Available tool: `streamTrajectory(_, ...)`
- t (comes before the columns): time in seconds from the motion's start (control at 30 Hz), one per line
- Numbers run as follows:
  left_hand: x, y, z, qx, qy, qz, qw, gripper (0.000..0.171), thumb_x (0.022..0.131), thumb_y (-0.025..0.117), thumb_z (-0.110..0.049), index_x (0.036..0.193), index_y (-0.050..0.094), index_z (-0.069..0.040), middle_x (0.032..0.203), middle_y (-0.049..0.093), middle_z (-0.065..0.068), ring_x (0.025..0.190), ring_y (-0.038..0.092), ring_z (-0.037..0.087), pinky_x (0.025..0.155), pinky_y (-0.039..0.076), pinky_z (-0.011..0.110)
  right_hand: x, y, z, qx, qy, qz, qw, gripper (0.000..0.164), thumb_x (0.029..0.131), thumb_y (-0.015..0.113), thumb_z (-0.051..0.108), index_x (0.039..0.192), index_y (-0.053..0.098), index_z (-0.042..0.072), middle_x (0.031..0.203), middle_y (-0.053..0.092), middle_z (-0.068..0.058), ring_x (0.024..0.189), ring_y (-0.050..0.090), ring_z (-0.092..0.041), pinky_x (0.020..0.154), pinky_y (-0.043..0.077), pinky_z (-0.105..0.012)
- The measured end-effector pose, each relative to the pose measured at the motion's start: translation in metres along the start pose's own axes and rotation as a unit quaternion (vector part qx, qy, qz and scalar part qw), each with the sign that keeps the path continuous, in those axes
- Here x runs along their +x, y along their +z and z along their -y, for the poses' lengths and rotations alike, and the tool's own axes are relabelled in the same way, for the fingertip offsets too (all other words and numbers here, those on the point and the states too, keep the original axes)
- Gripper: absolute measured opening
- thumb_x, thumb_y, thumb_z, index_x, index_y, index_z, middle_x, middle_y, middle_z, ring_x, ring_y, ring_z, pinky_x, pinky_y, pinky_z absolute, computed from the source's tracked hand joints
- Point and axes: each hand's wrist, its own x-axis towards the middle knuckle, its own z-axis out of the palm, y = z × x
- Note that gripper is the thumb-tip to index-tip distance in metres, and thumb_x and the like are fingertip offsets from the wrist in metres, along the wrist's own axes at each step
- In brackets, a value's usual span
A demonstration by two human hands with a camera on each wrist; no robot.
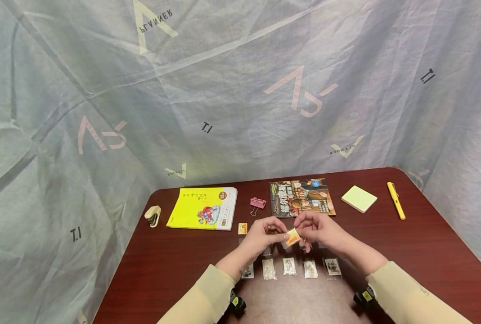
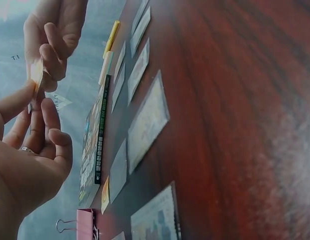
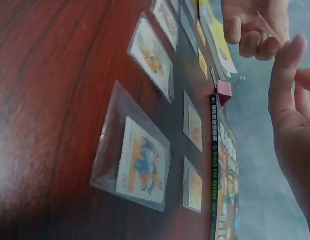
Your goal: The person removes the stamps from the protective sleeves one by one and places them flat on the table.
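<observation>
1. A grey-green cloth [image 1: 240,90], with printed letters and marks, hangs behind and at both sides.
2. The dark red-brown surface [image 1: 418,270] carries all the objects which are lying here.
3. A yellow book [image 1: 191,204] lies at the far left, its cover facing up.
4. A darker illustrated book [image 1: 303,198] lies flat at the far middle, beyond the hands.
5. The left hand [image 1: 259,235] wears a ring [image 2: 27,150]; its grip is clamped, thumb and finger together, on an orange picture piece [image 1: 292,237].
6. The right hand [image 1: 321,228] comes from the other side; its grip is also closed by the fingertips, on the opposite edge of this same piece.
7. A pale green note pad [image 1: 359,199] lies right of the illustrated book, and a yellow pen [image 1: 396,200] lies farther right.
8. A pale and black stapler [image 1: 153,216] is near the left edge.
9. A pink binder clip [image 1: 258,203] stands between the two books.
10. Five clear packets [image 1: 289,266] with stamps make the nearest row; more packets behind them are partly covered by the hands.
11. The piece in both grips is held above the surface, between the hands. A small yellow-orange card [image 1: 243,228] lies near the left hand.
</observation>
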Motion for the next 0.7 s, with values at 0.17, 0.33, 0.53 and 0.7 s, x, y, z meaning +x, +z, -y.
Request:
streamTrajectory(0.17,0.0,0.001,0.0,0.002,-0.003,-0.012,0.9999,0.015,0.079,0.074,-0.012,0.092,0.065,-0.007,0.086,0.068,0.012,0.075,0.06,0.013,0.068,0.05,0.041,-0.003,0.003,-0.003,-0.031,0.007,-0.025,0.999,0.02,0.089,0.057,-0.001,0.101,0.045,-0.012,0.082,0.056,-0.036,0.067,0.062,-0.044,0.059,0.051,-0.053)
streamTrajectory(0.33,-0.004,0.003,-0.015,0.005,-0.002,-0.018,0.9998,0.016,0.08,0.072,-0.007,0.092,0.063,0.0,0.087,0.067,0.019,0.074,0.06,0.017,0.064,0.05,0.038,-0.002,0.005,-0.002,-0.092,0.05,-0.065,0.992,0.018,0.089,0.062,0.009,0.096,0.054,-0.006,0.076,0.064,-0.024,0.064,0.061,-0.046,0.058,0.05,-0.056)
streamTrajectory(0.53,-0.009,0.006,-0.028,0.014,0.0,-0.039,0.9991,0.016,0.079,0.072,-0.005,0.09,0.063,0.003,0.085,0.066,0.022,0.073,0.059,0.023,0.064,0.05,0.041,-0.002,0.007,0.0,-0.139,0.046,-0.078,0.986,0.017,0.09,0.061,0.015,0.095,0.061,-0.001,0.073,0.065,-0.021,0.061,0.06,-0.044,0.056,0.05,-0.053)
streamTrajectory(0.7,-0.01,0.006,-0.028,0.024,-0.007,-0.059,0.9979,0.015,0.079,0.072,-0.005,0.089,0.063,0.002,0.085,0.066,0.02,0.074,0.058,0.029,0.061,0.048,0.032,-0.001,0.008,0.001,-0.141,0.047,-0.08,0.986,0.022,0.093,0.058,0.019,0.098,0.064,-0.002,0.079,0.066,-0.026,0.062,0.061,-0.042,0.058,0.051,-0.05)
